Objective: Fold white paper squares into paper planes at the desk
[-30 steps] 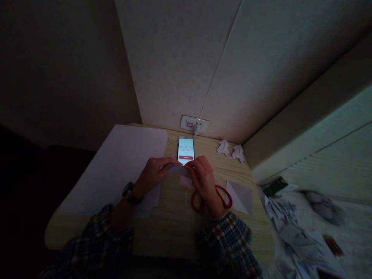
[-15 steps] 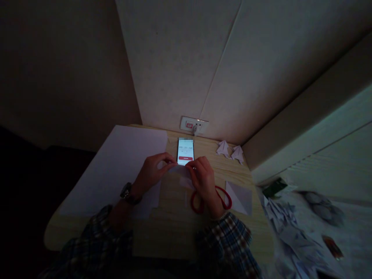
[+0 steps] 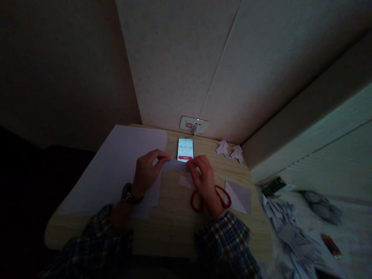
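Note:
A small piece of white paper (image 3: 174, 165) is stretched between my two hands, just in front of a lit phone (image 3: 185, 149) showing a timer. My left hand (image 3: 147, 170) pinches its left end, thumb against fingers. At the other end, my right hand (image 3: 202, 174) grips it between thumb and fingertips. Red-handled scissors (image 3: 227, 197) lie under my right wrist, their blades hidden. Another small paper piece (image 3: 186, 181) rests on the table beneath my right fingers. To the right of the scissors lies a paper sheet with a folded corner (image 3: 240, 197).
Large white sheets (image 3: 116, 166) cover the table's left side. Two folded paper shapes (image 3: 223, 148) sit at the back right near the wall. A socket with a plug (image 3: 194, 124) is behind the phone. Several crumpled or folded papers (image 3: 290, 228) lie lower right, beyond the table edge.
My left hand has moved slightly left and up, away from my right hand. More of the paper between them now shows. The right hand has hardly moved.

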Motion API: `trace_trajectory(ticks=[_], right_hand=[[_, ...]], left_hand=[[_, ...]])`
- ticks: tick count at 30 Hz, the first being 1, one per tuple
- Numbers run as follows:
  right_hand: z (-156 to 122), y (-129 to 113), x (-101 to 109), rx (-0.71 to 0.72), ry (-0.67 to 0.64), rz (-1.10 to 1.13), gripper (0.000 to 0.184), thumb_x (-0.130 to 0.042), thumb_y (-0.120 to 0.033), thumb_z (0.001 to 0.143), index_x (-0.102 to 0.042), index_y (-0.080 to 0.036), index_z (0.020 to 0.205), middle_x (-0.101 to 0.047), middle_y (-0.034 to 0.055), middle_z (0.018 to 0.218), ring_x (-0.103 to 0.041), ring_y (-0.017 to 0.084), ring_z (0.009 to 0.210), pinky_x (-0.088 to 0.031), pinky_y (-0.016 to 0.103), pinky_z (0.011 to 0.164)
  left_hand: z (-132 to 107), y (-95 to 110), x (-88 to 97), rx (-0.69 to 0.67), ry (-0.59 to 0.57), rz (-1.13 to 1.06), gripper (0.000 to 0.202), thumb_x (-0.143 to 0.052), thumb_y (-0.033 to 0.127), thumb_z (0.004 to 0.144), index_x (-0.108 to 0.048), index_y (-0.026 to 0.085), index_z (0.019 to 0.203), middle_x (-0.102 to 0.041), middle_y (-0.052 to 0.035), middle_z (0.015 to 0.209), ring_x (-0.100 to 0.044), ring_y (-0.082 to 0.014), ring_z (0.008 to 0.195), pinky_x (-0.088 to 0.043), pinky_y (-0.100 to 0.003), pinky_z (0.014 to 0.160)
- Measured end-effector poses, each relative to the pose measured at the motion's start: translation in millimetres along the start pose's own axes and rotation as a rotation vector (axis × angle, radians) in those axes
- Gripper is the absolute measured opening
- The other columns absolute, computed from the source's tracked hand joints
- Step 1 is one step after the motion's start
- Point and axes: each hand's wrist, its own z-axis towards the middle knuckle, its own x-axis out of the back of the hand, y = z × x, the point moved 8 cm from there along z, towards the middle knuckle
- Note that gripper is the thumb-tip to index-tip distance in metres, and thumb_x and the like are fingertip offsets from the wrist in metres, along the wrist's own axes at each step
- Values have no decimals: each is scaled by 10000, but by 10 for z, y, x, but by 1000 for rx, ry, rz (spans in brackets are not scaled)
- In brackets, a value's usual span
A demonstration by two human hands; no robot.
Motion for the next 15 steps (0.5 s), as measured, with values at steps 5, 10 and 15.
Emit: trace_trajectory(ticks=[5,10,15], right_hand=[[22,120,109,-79,70,77,139,-531,-185,874,-597,-214,755,-613,29,761,-554,189,761,-437,326,697],[18,170,183,-114,123,71,157,-517,-190,866,-569,-210,718,-577,22,723,-541,188,737,-429,322,681],[22,105,208,-74,131,18,145,-485,-174,873,-576,-214,766,-560,33,784,-530,193,797,-435,330,714]], left_hand=[[22,-50,76,46,46,1,115,-599,210,801,-652,184,704,-705,10,719,-633,-149,700,-488,-249,695],[78,-152,13,115,-54,-14,130,-589,266,791,-641,181,708,-697,-2,718,-629,-162,711,-488,-269,706],[49,-158,-229,89,-318,-60,148,-604,318,771,-655,182,741,-706,-12,749,-634,-169,712,-484,-265,691]])
